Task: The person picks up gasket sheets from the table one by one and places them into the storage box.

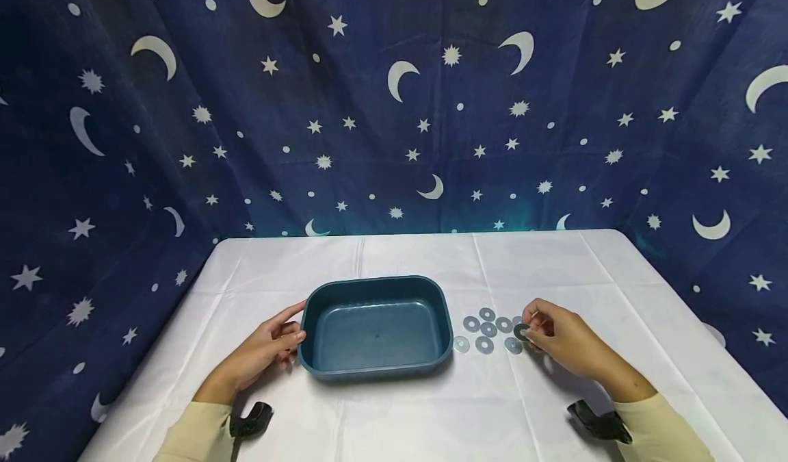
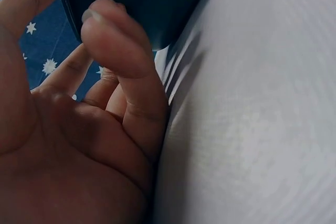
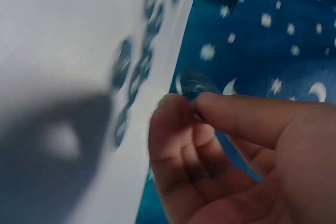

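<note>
A dark teal rectangular tub [image 1: 377,369] stands on the white-covered table. My left hand [image 1: 261,347] is at its left side, fingers spread and loosely bent, fingertips against the wall near the rim. In the left wrist view the tub's side [image 2: 142,3] rises beyond the fingers. With thumb and fingertips my right hand [image 1: 569,342] pinches a metal washer [image 1: 522,332], held above the table's right part; it also shows as a tilted disc [image 3: 195,83] in the right wrist view. Several flat grey washers [image 1: 484,345] lie between the tub and this hand.
The white tablecloth [image 1: 394,421] has fold creases. Behind and beside the table hangs a dark blue curtain [image 1: 369,92] with moons and stars. A black wrist strap piece [image 1: 252,419] sits by the left sleeve, another strap piece [image 1: 598,422] by the right.
</note>
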Tool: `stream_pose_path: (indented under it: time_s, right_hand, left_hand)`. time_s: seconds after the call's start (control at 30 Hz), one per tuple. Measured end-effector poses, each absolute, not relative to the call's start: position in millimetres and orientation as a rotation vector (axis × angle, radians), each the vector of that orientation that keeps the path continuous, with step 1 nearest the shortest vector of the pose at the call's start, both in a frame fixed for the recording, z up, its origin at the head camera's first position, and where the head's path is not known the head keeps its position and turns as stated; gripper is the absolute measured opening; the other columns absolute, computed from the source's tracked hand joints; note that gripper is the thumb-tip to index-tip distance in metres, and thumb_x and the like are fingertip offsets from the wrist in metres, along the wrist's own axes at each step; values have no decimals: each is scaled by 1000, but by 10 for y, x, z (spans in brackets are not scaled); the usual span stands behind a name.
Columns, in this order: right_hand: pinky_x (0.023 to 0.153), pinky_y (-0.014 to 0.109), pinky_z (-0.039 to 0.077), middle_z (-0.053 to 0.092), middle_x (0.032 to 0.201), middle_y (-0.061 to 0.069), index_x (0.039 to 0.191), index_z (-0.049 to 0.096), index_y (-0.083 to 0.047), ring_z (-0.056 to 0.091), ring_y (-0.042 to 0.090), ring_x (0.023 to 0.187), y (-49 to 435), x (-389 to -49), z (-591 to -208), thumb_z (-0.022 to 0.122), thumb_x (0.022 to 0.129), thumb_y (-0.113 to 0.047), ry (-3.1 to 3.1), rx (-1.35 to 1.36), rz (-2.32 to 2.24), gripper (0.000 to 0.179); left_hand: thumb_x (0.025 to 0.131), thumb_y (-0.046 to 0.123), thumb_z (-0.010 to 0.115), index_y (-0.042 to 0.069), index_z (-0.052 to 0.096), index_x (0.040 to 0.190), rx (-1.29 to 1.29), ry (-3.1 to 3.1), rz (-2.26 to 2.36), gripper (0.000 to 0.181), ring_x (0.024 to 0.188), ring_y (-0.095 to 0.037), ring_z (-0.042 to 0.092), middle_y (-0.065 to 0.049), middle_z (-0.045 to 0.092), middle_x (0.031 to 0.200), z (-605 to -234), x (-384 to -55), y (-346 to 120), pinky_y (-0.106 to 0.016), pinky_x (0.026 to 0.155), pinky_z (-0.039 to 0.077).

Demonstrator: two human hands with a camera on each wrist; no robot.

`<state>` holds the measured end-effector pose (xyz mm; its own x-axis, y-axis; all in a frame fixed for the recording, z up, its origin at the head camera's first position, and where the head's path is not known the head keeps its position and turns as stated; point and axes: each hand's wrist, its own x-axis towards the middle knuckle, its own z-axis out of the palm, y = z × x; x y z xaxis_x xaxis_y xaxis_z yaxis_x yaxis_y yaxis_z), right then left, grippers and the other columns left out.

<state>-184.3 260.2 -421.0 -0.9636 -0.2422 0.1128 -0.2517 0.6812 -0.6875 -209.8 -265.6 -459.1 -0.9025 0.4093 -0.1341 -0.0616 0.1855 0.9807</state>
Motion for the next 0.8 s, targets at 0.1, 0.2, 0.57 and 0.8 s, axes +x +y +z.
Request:
stream_pose_path:
  time_s: [0.1, 0.2, 0.57, 0.8]
  right_hand:
    - [59, 23, 50, 59, 79, 1, 97, 59, -9, 54, 4, 67, 2393, -1827, -4091, 66, 90, 6, -2812, 494, 1233, 18]
    - [61, 22, 50, 62, 79, 0, 97, 60, -11, 56, 5, 69, 2148, -1815, -3996, 67, 90, 6, -2757, 550, 1276, 19]
    - [68, 23, 52, 65, 84, 3, 102, 63, -14, 57, 7, 75, 1329, -1882, -3932, 66, 92, 3, -2680, 752, 1412, 19]
    - [62, 22, 48, 60, 82, -4, 102, 63, -17, 52, 8, 70, 961, -1979, -3990, 65, 94, 0, -2715, 802, 1380, 18]
  left_hand:
    - [102, 18, 59, 10, 19, 159, 314, 2102, 1766, 70, 67, -9, 50, 4, 50, 91, -4598, -2097, -2651, -21, 58, 45]
    - [101, 19, 59, 9, 20, 159, 303, 2110, 1763, 70, 67, -10, 51, 4, 50, 92, -4603, -2099, -2651, -22, 57, 46]
    - [101, 21, 60, 9, 20, 159, 307, 2118, 1745, 72, 69, -11, 54, 4, 50, 89, -4601, -2108, -2649, -22, 59, 49]
    - [102, 22, 59, 11, 19, 160, 343, 2119, 1737, 71, 68, -10, 55, 3, 53, 92, -4593, -2108, -2670, -23, 58, 50]
